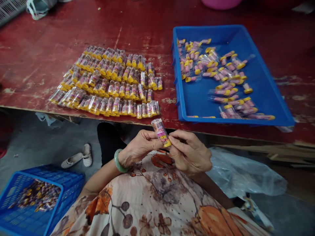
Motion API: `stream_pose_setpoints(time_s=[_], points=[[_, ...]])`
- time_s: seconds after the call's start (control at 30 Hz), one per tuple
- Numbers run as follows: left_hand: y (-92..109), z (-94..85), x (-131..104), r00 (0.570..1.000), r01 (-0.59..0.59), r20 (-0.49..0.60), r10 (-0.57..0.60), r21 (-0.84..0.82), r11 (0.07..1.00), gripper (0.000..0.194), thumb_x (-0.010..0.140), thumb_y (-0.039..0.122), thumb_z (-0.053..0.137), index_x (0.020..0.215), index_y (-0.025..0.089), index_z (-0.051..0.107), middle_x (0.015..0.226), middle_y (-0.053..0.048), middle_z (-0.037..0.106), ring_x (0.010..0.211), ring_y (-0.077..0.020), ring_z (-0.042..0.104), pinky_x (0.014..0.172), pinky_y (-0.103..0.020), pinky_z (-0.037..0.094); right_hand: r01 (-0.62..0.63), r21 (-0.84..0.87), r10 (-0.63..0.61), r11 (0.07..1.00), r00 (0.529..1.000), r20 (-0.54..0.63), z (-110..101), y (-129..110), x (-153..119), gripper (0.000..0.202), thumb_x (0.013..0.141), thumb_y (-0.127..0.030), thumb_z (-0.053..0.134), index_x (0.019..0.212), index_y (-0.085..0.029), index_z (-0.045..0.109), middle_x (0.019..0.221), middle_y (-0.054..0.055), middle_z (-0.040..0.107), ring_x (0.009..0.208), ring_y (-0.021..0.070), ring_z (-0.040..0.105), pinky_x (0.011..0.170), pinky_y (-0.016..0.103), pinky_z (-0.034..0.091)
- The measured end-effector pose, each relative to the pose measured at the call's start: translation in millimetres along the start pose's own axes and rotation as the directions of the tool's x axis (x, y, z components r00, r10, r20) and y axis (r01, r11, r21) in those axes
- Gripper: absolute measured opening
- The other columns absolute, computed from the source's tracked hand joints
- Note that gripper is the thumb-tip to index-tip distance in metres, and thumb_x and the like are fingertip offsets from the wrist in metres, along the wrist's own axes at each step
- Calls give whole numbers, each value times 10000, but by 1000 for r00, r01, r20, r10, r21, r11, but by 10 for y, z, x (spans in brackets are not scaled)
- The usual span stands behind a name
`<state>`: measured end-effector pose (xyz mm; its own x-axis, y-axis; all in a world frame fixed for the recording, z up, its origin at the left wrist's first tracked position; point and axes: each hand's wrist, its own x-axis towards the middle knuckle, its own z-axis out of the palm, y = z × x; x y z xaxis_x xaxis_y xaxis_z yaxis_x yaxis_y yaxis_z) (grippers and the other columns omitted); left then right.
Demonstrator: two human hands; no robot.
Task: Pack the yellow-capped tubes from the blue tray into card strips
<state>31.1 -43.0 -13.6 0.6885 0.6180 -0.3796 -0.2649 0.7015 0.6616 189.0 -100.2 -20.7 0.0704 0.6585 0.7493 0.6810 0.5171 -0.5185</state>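
Between my two hands is a small clear tube with a yellow end and a printed pink label (160, 131), tilted, just off the table's front edge. My left hand (141, 146) pinches it from the left with thumb and forefinger. From the other side, the fingertips of my right hand (188, 150) press near its yellow end. Beyond my hands, many similar tubes (110, 82) lie in stacked rows on the table. To the right, a blue tray (197, 108) holds loose yellow-capped tubes with pink contents (211, 60).
The worn red table (152, 29) spans the view. A blue crate (71, 183) with more tubes stands on the floor at lower left, near white shoes (86, 155). Clear plastic sheeting (243, 173) lies below the table at right. A pink basin (221, 2) is at the back.
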Motion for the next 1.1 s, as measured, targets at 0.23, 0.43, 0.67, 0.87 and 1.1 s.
stream_pose_setpoints(time_s=[0.23, 0.43, 0.67, 0.87, 1.1], points=[[6, 28, -2, 1000, -4, -10, 4, 5, 1000, 376, 559, 416, 924, 789, 144, 805, 767, -77, 747, 704, -177, 681, 751, -282, 538, 7, -11, -7, 1000, 1000, 1, 0, -6, -11, 308, 832, -93, 653, 1091, -252, 707, 983, 50, 723, 805, 172, 702, 647, 283, 575], [24, 53, -11, 1000, -22, -2, 22, 46, 999, 442, 532, 469, 921, 816, 149, 810, 762, -77, 745, 709, -184, 676, 754, -292, 539, 31, -49, -31, 998, 1000, 0, -4, -24, -3, 311, 821, -70, 659, 1081, -236, 699, 975, 52, 714, 811, 164, 690, 651, 272, 567], [25, 39, -6, 1000, -23, 1, 23, 60, 998, 448, 517, 487, 922, 801, 160, 806, 771, -75, 743, 720, -187, 677, 748, -294, 540, 55, -64, -56, 996, 998, -5, 5, -30, 40, 321, 829, -69, 638, 1092, -243, 695, 956, 49, 721, 793, 170, 703, 635, 273, 573], [-2, 53, -13, 999, -13, -32, 15, 47, 999, 418, 509, 437, 936, 768, 139, 796, 731, -61, 734, 664, -167, 659, 720, -288, 538, 93, -84, -88, 992, 994, 65, -70, -21, 0, 317, 826, -76, 670, 1119, -193, 696, 1015, 80, 721, 858, 193, 712, 714, 303, 568], [29, 4, -32, 996, -61, -61, 59, -22, 998, 469, 465, 467, 938, 778, 151, 788, 796, -62, 749, 703, -160, 666, 837, -320, 541, 119, -104, -104, 988, 986, 133, 5, 82, 1, 307, 884, -213, 683, 1188, -253, 676, 991, 57, 721, 783, 191, 689, 633, 308, 499]])
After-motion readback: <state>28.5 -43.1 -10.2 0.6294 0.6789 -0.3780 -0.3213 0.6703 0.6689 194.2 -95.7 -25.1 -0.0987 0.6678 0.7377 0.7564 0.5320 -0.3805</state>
